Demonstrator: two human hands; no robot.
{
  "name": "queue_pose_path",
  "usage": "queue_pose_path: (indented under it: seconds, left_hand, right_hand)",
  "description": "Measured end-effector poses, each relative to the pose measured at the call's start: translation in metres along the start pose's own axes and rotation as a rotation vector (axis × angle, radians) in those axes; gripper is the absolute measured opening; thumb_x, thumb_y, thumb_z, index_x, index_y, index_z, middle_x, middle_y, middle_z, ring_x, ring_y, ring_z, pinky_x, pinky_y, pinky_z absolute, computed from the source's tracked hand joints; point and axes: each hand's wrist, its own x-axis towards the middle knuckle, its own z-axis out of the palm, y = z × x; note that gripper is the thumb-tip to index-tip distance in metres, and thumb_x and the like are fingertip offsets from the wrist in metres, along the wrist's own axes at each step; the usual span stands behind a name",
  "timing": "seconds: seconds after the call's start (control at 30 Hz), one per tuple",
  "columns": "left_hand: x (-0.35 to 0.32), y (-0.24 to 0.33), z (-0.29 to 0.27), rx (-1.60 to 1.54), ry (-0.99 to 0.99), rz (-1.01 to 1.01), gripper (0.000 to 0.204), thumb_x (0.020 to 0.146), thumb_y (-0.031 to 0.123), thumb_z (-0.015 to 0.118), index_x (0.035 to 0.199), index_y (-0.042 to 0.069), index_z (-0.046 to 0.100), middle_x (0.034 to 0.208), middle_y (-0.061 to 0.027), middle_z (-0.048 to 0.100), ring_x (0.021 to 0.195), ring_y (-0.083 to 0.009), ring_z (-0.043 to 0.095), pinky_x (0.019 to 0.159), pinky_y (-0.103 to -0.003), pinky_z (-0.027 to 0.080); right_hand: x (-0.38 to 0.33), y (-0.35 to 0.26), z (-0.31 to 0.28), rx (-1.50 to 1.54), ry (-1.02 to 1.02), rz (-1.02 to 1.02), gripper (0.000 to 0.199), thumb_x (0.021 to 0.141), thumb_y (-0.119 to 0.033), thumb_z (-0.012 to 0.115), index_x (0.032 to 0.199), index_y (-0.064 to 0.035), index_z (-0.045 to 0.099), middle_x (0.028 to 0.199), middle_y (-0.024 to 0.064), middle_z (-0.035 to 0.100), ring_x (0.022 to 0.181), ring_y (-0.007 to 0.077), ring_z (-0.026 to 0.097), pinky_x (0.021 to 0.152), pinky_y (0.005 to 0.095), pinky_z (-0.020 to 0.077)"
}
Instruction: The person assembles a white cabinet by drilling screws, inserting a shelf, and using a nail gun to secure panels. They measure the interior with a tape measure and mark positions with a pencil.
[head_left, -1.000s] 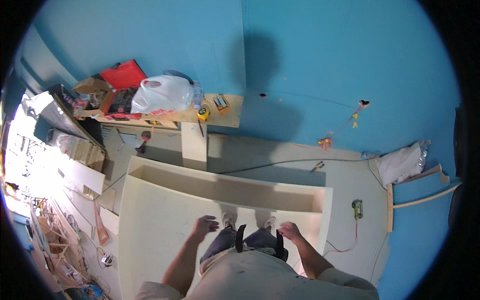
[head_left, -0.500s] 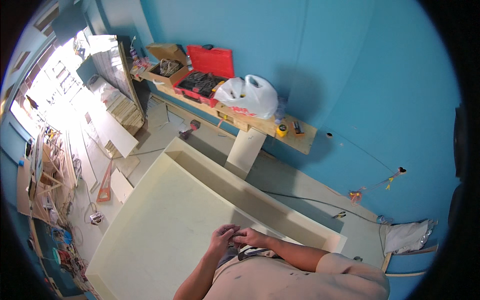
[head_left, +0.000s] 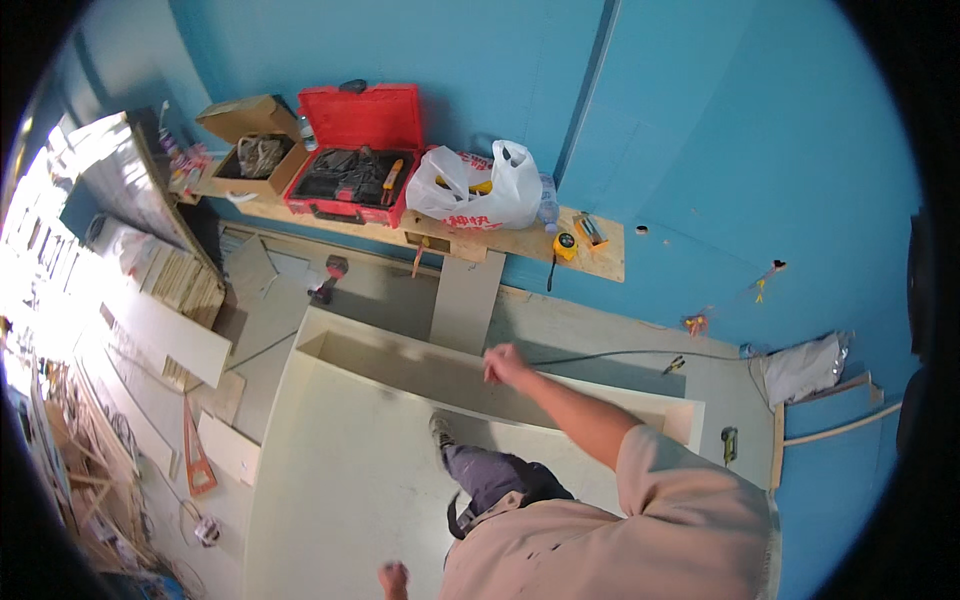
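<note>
Blue walls (head_left: pixel 480 60) and a littered grey floor (head_left: pixel 390 290) surround an off-white cabinet (head_left: pixel 340 450) lying flat, a person (head_left: pixel 510 485) in a pale, spotted shirt (head_left: pixel 640 540) upon it, one shoe (head_left: pixel 441 432) seen against its broad panel (head_left: pixel 330 520) beside its long, narrow compartment (head_left: pixel 400 368). Over that compartment, the right hand (head_left: pixel 508 363) hangs at the end of an outstretched arm (head_left: pixel 575 415), fingers curled loosely inward; nothing shows in them, though how far they are open cannot be told. Over the cabinet's near side is the left hand (head_left: pixel 394 578), fingers apparently bent, their spread and any contents impossible to make out. Beyond the cabinet, along the wall, a wooden shelf (head_left: pixel 600 262) carries an open red toolbox (head_left: pixel 375 125), a white plastic bag (head_left: pixel 515 200) and a yellow tape measure (head_left: pixel 565 247). An orange saw (head_left: pixel 193 440) lies to the cabinet's left, a green tool (head_left: pixel 729 440) to its right. The step in hand looks like a change of footing on the cabinet; the next move would seem to call for steady balance and, for any grasp, spread fingers
</note>
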Motion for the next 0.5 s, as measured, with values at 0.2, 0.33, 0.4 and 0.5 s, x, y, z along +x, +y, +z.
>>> queue_pose_path:
  seconds: [0.2,0.33,0.4,0.5]
  left_hand:
    - [-0.015,-0.021,-0.049,0.503,-0.325,-0.229,0.017,0.084,0.015,0.061,0.082,0.000,0.069,0.069,-0.0099,0.064,0.063,-0.0195,0.059,0.057,-0.036,0.048]
    - [0.020,0.001,-0.121,0.772,-0.280,-0.187,0.018,0.084,0.019,0.061,0.088,0.004,0.070,0.075,-0.0110,0.067,0.069,-0.0199,0.062,0.062,-0.037,0.050]
    - [0.036,0.131,-0.114,0.611,-0.147,-0.126,0.023,0.083,0.023,0.061,0.092,0.003,0.068,0.080,-0.0128,0.068,0.075,-0.0237,0.065,0.070,-0.038,0.050]
    - [0.093,0.264,-0.102,0.469,-0.089,0.286,0.021,0.091,0.016,0.055,0.101,-0.001,0.063,0.076,-0.0061,0.066,0.064,-0.0130,0.058,0.060,-0.030,0.048]
  right_hand:
    - [0.189,0.015,-0.195,-0.337,0.662,0.058,0.036,0.085,-0.036,0.055,0.065,-0.0070,0.061,0.058,0.0076,0.063,0.055,0.0234,0.063,0.055,0.0362,0.0511]
    - [0.200,-0.016,-0.160,-0.096,0.766,-0.005,0.043,0.088,-0.043,0.058,0.062,-0.0091,0.059,0.056,0.0050,0.059,0.044,0.0120,0.055,0.040,0.0254,0.0398]
    - [0.194,-0.015,-0.135,-0.553,0.560,-0.071,0.032,0.086,-0.031,0.058,0.065,-0.0080,0.060,0.056,0.0066,0.061,0.044,0.0165,0.056,0.042,0.0287,0.0420]
    - [0.158,0.042,-0.055,-0.013,0.383,0.192,0.027,0.084,-0.022,0.056,0.062,-0.0079,0.062,0.060,0.0078,0.064,0.046,0.0196,0.058,0.044,0.0351,0.0456]
